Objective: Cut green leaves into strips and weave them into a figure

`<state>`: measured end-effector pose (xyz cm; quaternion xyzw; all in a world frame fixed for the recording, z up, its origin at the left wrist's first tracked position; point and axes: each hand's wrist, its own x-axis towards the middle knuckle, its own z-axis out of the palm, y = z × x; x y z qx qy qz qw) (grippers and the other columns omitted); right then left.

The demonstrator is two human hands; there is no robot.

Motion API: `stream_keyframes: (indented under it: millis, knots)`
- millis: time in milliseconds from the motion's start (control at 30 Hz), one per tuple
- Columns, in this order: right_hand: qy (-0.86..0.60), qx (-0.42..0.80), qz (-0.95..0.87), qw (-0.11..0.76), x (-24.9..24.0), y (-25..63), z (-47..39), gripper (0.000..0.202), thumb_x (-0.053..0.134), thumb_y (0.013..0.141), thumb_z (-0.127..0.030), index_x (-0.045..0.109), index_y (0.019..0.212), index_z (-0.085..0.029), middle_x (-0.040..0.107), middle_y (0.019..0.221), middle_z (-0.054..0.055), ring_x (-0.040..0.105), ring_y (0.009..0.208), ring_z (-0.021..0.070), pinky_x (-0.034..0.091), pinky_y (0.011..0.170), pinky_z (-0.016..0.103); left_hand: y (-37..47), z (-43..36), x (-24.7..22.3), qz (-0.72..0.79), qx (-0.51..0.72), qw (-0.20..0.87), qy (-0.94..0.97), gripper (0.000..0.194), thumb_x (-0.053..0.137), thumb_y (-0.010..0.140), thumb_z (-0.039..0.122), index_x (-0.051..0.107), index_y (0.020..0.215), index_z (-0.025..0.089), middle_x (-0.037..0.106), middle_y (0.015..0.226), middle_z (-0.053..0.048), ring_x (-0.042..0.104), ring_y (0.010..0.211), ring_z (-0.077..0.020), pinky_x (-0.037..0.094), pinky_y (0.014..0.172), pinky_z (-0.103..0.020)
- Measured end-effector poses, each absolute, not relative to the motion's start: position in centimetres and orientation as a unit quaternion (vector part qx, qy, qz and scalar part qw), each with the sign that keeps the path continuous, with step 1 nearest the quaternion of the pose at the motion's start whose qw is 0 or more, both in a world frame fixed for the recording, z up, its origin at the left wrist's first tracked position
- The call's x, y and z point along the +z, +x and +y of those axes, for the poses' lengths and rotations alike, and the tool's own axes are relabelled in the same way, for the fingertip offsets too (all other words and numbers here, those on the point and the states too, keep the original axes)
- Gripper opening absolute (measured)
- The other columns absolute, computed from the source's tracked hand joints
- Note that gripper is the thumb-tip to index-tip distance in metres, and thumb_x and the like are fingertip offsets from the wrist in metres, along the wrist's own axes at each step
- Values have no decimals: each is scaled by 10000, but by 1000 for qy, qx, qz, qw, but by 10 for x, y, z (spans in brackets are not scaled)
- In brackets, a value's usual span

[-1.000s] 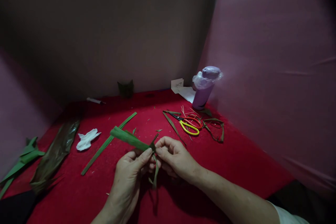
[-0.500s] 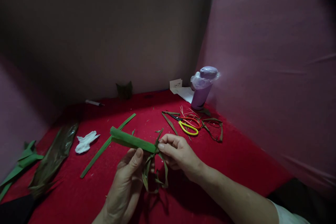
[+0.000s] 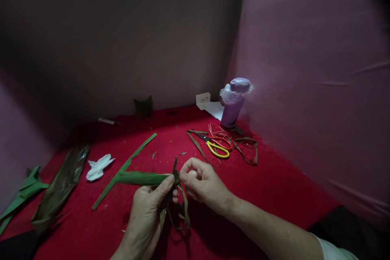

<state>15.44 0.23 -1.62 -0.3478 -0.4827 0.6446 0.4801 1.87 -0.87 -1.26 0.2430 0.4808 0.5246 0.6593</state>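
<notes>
Clock centred on the hands, twelve away from the wearer. Left hand: thumb and fingers pinched tight on the right end of a rolled green leaf, which pointed to nine. Right hand: fingertips drawn together at that end; whether they gripped a strand, could not tell. Brown strands hung toward six. Scissors lay at two, purple tumbler beyond, at one.

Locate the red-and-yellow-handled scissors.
In the head view, the scissors lie just right of centre on the red tabletop, beyond the right hand and nearer than the purple bottle.
</notes>
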Motion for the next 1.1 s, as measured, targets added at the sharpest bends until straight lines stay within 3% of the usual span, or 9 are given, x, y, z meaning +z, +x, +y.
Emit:
stream_keyframes:
  millis: [200, 567, 767, 933, 1100]
  knots:
    - [-374, 636, -485, 470, -14, 154, 2, 341, 641, 728, -453, 431, 687, -188, 345, 377, -133, 291, 321, 30, 227, 327, 143, 20, -13, -6, 460, 508, 675, 274, 316, 807, 555, 244, 691, 825, 127, 647, 556, -12, 562, 464, -103, 456, 443, -195]
    - [-348, 647, -508, 449, -22, 154, 1, 316, 594, 784, -452, 429, 727, -188, 359, 391, -127, 297, 333, 39, 214, 335, 148, 18, -14, -9, 480, 517, 664, 249, 237, 793, 573, 256, 658, 726, 135, 550, 452, 33, 473, 394, -76, 387, 380, -178]
    - [-354, 659, -513, 420, -21, 152, 3, 331, 516, 831, -501, 455, 789, -178, 555, 540, -52, 374, 353, 34, 257, 361, 151, 15, -13, -9, 456, 489, 683, 295, 185, 748, 644, 270, 659, 696, 116, 594, 517, -4, 509, 456, -86, 406, 436, -190]
    - [-376, 635, -498, 456, -18, 148, 3, 384, 673, 679, -506, 506, 685, -160, 516, 546, -49, 419, 436, 56, 317, 438, 185, 19, -13, -12, 453, 505, 675, 291, 214, 755, 638, 276, 663, 754, 122, 566, 515, 22, 485, 446, -78, 385, 423, -188]
    - [-424, 561, -524, 481, -14, 158, 9, 275, 649, 715, -377, 545, 617, -142, 466, 543, -46, 377, 504, 70, 298, 501, 210, 15, -9, -7, 457, 547, 653, 256, 308, 732, 677, 284, 632, 941, 162, 637, 726, 0, 581, 638, -114, 475, 596, -230]
